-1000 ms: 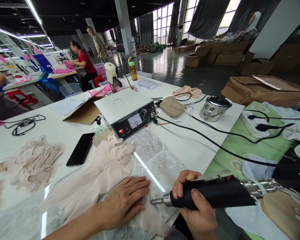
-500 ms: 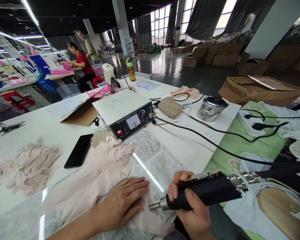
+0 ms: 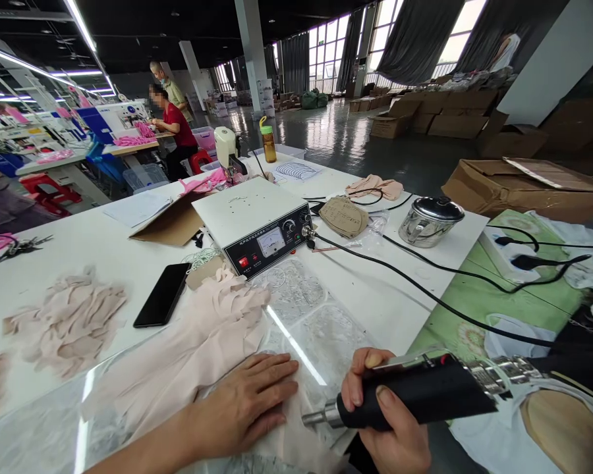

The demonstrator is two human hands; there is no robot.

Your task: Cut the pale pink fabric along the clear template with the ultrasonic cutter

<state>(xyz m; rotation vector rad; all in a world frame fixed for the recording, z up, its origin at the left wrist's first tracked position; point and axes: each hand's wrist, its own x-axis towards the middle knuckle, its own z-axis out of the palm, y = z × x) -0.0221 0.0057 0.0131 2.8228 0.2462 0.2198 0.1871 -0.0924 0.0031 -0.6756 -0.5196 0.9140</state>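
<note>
My left hand (image 3: 250, 401) lies flat on pale pink-beige fabric (image 3: 217, 329), fingers stretched out and pointing right. In my right hand (image 3: 388, 408) is a black handheld ultrasonic tool (image 3: 415, 395), the fingers wrapped round its body. Its metal tip (image 3: 316, 417) points left and sits at the fabric, just below my left fingertips; whether it touches is hard to tell. Under the fabric is a clear sheet (image 3: 333, 329) with curved outlines. A black cable (image 3: 435, 299) runs from the right side toward a control box (image 3: 271, 243) with a dial.
A phone (image 3: 161, 296) and a heap of fabric strips (image 3: 74, 319) lie to the left. Behind stand a bottle (image 3: 267, 143), card templates (image 3: 344, 217) and a steel mug (image 3: 427, 227). Two people work at the far left. Cardboard boxes (image 3: 524, 187) stand at the right.
The view has turned slightly left, so things appear farther right. The tool's tip has shifted a little toward me along the fabric. My left hand stays almost in place.
</note>
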